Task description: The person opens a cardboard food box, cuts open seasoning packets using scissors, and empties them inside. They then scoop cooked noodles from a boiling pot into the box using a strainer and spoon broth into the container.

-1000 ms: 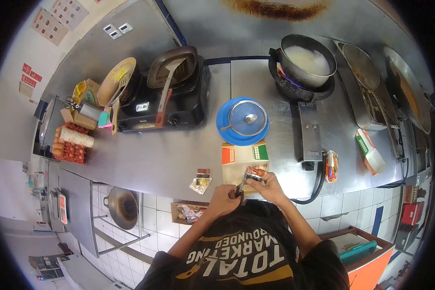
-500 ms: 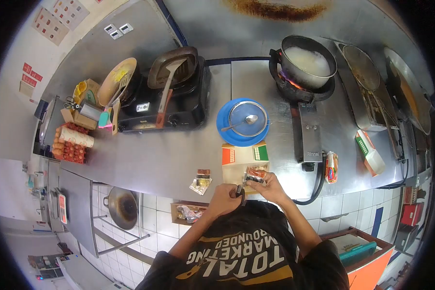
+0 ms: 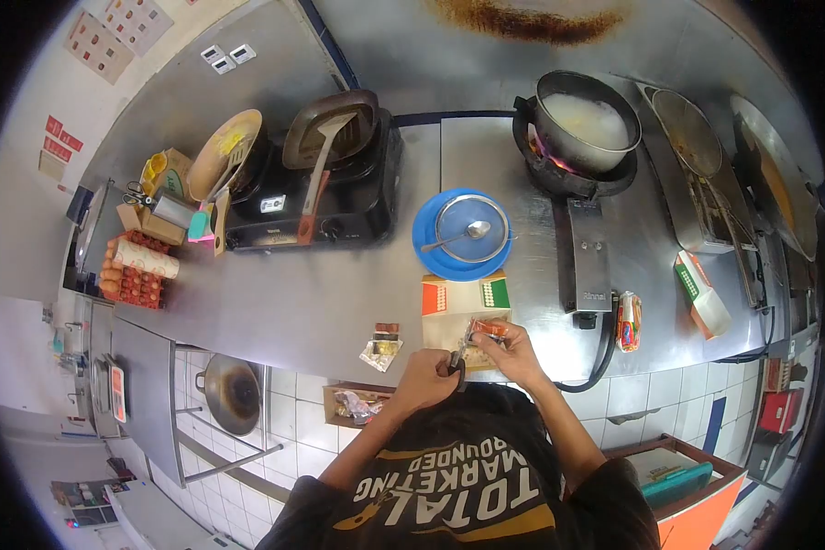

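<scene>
My left hand (image 3: pixel 423 379) is closed round the black handle of small scissors (image 3: pixel 458 360) at the counter's front edge. Just to the right, my right hand (image 3: pixel 513 354) pinches a small red and clear sachet (image 3: pixel 488 330), whose lower part meets the scissors. Beneath both hands lies an open carton (image 3: pixel 454 316) with orange and green flaps. Behind it a blue plate (image 3: pixel 423 229) carries a strainer with a metal spoon (image 3: pixel 463 234). Left of the carton, more small packets (image 3: pixel 381 348) rest on the counter.
A pot of cloudy liquid (image 3: pixel 585 119) sits over a lit burner (image 3: pixel 559 165). A black stove (image 3: pixel 266 220) holds pans at the left, near an egg tray (image 3: pixel 136 286). A red packet (image 3: pixel 629 321) and another carton (image 3: pixel 701 295) lie at the right.
The sachet in my right hand has tilted and shifted slightly against the scissors. My left hand has kept its hold. The whole view has moved very slightly.
</scene>
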The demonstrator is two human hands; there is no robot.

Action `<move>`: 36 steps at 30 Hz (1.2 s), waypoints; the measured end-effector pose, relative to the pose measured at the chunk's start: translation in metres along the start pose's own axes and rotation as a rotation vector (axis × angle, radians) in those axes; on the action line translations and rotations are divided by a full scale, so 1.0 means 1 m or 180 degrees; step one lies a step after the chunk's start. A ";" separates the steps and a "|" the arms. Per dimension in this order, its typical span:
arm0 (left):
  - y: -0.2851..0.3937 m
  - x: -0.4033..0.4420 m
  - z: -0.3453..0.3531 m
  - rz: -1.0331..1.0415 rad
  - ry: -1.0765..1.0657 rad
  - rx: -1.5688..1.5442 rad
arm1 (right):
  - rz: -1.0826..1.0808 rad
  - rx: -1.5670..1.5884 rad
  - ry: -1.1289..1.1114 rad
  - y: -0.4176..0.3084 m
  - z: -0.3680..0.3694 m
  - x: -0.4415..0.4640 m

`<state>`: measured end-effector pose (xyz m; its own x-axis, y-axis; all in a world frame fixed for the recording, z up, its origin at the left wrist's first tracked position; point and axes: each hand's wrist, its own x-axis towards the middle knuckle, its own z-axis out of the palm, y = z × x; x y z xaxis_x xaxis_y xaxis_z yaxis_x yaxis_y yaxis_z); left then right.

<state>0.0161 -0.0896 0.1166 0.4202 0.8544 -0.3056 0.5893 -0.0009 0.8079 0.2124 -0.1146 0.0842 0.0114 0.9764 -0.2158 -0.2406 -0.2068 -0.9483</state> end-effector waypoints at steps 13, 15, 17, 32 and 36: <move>-0.003 0.000 0.003 0.0089 0.0042 -0.0209 | -0.0231 -0.0582 -0.0224 -0.004 -0.003 -0.001; -0.003 0.000 0.001 0.0117 0.0011 -0.0048 | -0.0146 -0.0500 -0.0172 -0.008 -0.002 -0.002; -0.006 -0.002 0.001 0.0139 0.0029 -0.0066 | -0.0016 -0.0423 -0.0225 -0.011 -0.001 -0.003; -0.021 -0.015 0.007 -0.0021 0.0144 -0.0128 | -0.0291 -0.1952 -0.0563 -0.032 -0.004 -0.001; -0.018 -0.017 0.008 -0.0084 0.0025 0.0043 | -0.0942 -0.3832 -0.0867 -0.037 0.005 0.005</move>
<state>0.0037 -0.1076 0.1031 0.3990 0.8582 -0.3228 0.6095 0.0148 0.7927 0.2167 -0.1018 0.1194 -0.3200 0.9465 -0.0413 0.7698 0.2344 -0.5937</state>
